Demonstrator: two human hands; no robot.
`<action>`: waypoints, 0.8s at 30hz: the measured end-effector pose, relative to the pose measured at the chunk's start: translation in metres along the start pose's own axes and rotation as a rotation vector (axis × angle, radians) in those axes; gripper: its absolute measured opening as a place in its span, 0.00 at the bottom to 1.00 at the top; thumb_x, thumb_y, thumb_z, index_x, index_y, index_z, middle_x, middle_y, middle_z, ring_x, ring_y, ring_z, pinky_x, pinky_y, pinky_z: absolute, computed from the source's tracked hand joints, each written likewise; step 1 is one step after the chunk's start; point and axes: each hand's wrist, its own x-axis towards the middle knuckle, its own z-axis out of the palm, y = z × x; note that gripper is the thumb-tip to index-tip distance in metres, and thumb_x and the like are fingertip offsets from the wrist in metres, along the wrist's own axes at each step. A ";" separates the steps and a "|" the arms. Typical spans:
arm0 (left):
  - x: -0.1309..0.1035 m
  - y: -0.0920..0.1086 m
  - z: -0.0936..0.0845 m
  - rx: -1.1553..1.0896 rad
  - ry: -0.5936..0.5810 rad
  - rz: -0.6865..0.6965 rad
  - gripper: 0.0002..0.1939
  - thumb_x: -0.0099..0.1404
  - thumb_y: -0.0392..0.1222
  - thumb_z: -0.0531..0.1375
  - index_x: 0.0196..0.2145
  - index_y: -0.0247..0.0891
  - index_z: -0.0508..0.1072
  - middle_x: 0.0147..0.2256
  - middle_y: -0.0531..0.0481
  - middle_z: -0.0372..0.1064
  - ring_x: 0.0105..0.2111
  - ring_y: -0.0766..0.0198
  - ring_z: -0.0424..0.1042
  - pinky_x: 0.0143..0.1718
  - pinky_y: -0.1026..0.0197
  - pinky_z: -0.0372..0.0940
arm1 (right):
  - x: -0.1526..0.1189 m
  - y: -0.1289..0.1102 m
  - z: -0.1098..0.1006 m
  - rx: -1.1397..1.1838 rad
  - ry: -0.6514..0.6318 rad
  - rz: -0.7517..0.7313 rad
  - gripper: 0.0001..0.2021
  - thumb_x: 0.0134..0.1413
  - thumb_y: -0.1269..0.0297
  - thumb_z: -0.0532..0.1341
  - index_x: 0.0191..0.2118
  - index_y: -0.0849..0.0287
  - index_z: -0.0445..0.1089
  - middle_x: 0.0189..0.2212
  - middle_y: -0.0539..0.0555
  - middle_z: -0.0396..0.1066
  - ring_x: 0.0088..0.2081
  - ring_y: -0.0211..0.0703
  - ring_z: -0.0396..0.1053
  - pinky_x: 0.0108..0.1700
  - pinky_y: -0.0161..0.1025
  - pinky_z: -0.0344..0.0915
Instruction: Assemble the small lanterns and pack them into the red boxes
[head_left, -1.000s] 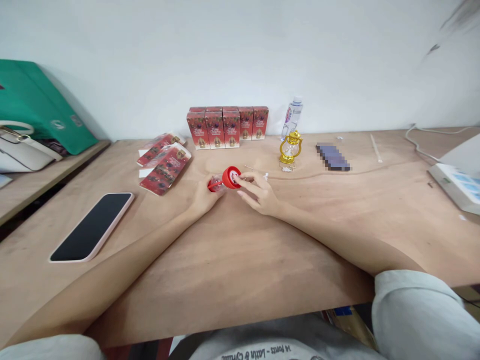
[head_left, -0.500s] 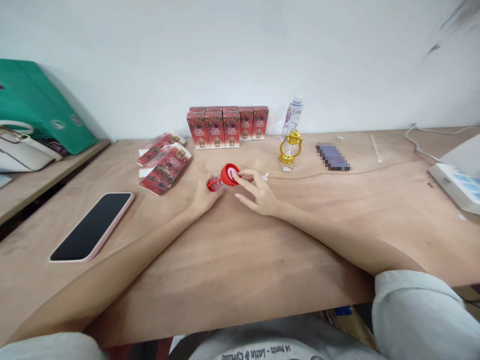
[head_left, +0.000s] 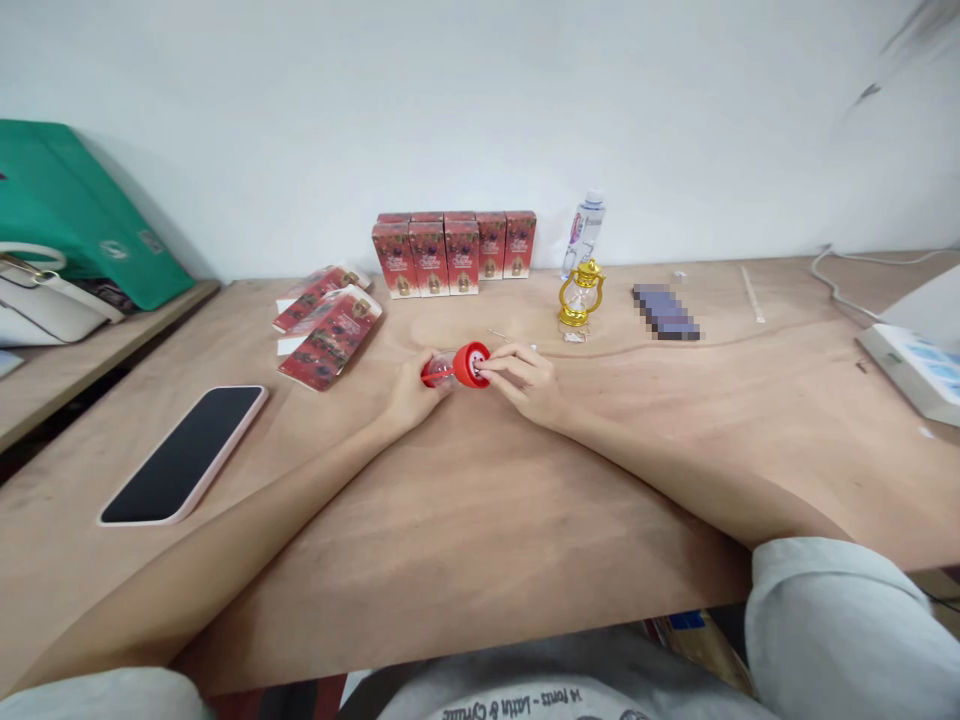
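Slip risk mid-frame
Your left fingers (head_left: pixel 433 394) clasp the red lantern (head_left: pixel 462 366); right fingers (head_left: pixel 515 368), nearly together, grip unclear, may twist it loose

Red lantern (head_left: pixel 462 367) glossy plast., gold lantern (head_left: pixel 580 297) shiny metallic-look, tabletop (head_left: pixel 480 520) matt wd., boxes (head_left: pixel 427 260) smooth cardbd.

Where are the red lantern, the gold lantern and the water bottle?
Red lantern (head_left: pixel 462 368): head view, on its red base.
Gold lantern (head_left: pixel 581 296): head view, on its clear middle.
Water bottle (head_left: pixel 589 231): head view, on its clear body.
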 end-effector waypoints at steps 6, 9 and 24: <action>-0.001 0.003 -0.001 0.046 -0.010 0.016 0.12 0.53 0.43 0.64 0.33 0.36 0.70 0.29 0.52 0.70 0.27 0.66 0.66 0.31 0.63 0.61 | -0.001 0.001 0.000 -0.011 -0.086 0.055 0.10 0.65 0.63 0.53 0.37 0.57 0.72 0.34 0.56 0.71 0.39 0.42 0.70 0.43 0.42 0.67; -0.001 0.004 -0.001 0.057 -0.017 0.029 0.11 0.53 0.43 0.64 0.34 0.36 0.70 0.29 0.51 0.71 0.28 0.65 0.67 0.32 0.62 0.61 | -0.001 0.003 0.001 0.014 -0.113 0.075 0.11 0.65 0.63 0.52 0.38 0.57 0.71 0.35 0.57 0.71 0.39 0.43 0.70 0.44 0.43 0.66; -0.002 0.006 -0.003 0.169 -0.014 0.031 0.09 0.52 0.37 0.62 0.33 0.36 0.70 0.28 0.51 0.70 0.28 0.63 0.67 0.31 0.62 0.59 | 0.000 0.001 -0.002 0.042 -0.101 0.091 0.10 0.65 0.62 0.54 0.35 0.57 0.70 0.33 0.55 0.72 0.38 0.41 0.70 0.43 0.41 0.66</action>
